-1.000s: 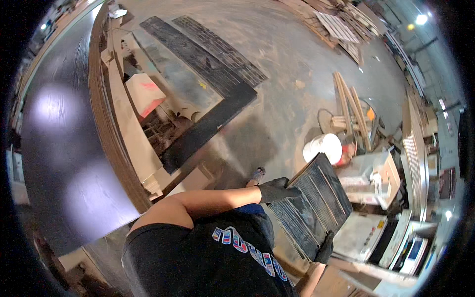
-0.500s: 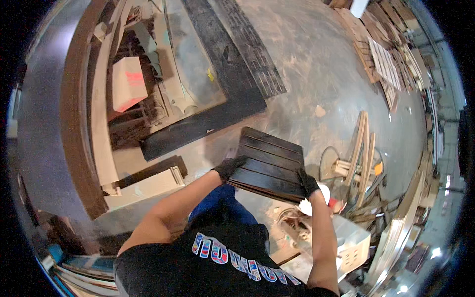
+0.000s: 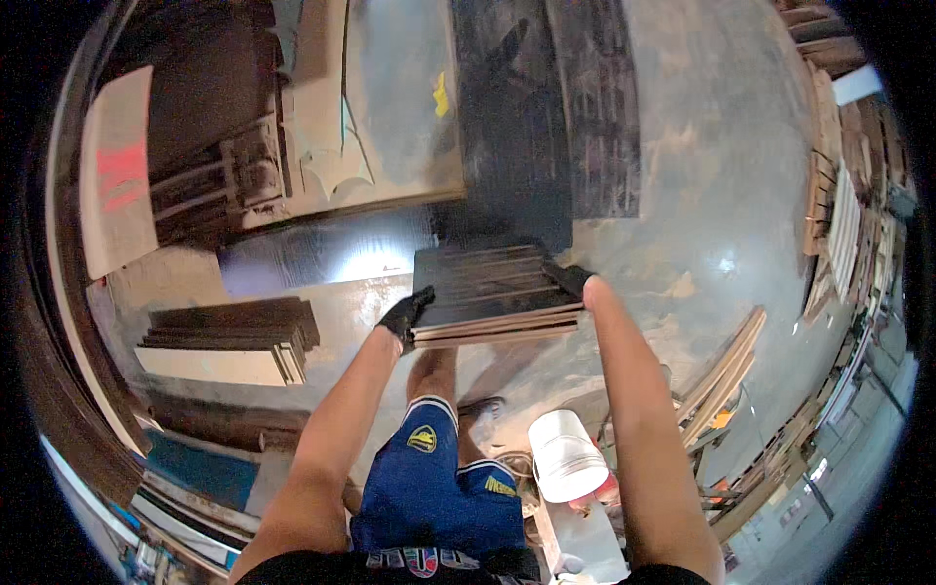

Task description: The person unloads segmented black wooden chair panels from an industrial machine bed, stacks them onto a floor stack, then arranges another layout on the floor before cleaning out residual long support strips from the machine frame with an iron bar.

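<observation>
My left hand (image 3: pixel 407 312) and my right hand (image 3: pixel 567 279), both in black gloves, grip a short stack of dark boards (image 3: pixel 487 283) by its two ends. The top face is blackish with lines across it, slightly blurred. Pale, brownish layers show along the edge nearest me. The stack is held out in front of my legs, over the near end of a wide black panel (image 3: pixel 512 136) on the floor. Whether the stack touches that panel, I cannot tell. My fingertips under the boards are hidden.
Left of my hands stands another stack of dark boards (image 3: pixel 224 331) with pale edges. A white bucket (image 3: pixel 567 456) is by my legs. Wooden strips (image 3: pixel 723 375) lie at the right, with pallets (image 3: pixel 837 234) beyond. A red-marked pale block (image 3: pixel 122 175) is far left.
My view has turned, shifting the floor panels and bringing the bucket into fuller sight. The held stack has gone from slanted to nearly level across the picture, and my arms reach further forward.
</observation>
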`<state>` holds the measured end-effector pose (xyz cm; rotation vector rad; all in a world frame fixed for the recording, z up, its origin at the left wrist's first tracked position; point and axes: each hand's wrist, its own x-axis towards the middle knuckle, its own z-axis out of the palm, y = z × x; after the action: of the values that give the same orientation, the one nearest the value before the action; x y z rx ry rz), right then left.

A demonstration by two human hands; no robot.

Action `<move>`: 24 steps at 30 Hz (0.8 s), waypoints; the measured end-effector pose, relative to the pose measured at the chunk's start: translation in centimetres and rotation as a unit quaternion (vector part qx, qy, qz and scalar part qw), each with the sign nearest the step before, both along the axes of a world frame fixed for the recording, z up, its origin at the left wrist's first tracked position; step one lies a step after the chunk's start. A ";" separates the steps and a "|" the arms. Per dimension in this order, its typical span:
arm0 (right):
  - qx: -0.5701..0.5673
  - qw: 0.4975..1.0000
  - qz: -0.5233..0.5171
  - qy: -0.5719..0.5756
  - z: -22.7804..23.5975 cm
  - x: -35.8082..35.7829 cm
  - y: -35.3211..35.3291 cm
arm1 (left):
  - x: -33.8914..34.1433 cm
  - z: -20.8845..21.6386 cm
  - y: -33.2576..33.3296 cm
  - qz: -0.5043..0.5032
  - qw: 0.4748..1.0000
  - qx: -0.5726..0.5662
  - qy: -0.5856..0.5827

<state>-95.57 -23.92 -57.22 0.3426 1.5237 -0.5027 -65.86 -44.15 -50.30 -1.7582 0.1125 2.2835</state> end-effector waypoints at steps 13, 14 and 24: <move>0.100 0.991 -0.076 -0.051 -11.0 -8.6 -5.6 | -4.2 -14.0 -3.7 0.024 0.994 0.091 -0.056; 0.101 0.989 -0.090 -0.062 -11.1 -8.6 -5.0 | -4.0 -14.3 -3.3 0.038 0.995 0.078 -0.042; 0.061 0.995 -0.059 -0.059 -9.0 -7.4 -5.2 | -5.1 -10.7 -5.9 -0.071 0.996 0.001 -0.057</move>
<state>-102.93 -29.15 -66.18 0.5503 1.4270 -0.4742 -70.92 -50.07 -61.03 -1.8139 0.2061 2.0785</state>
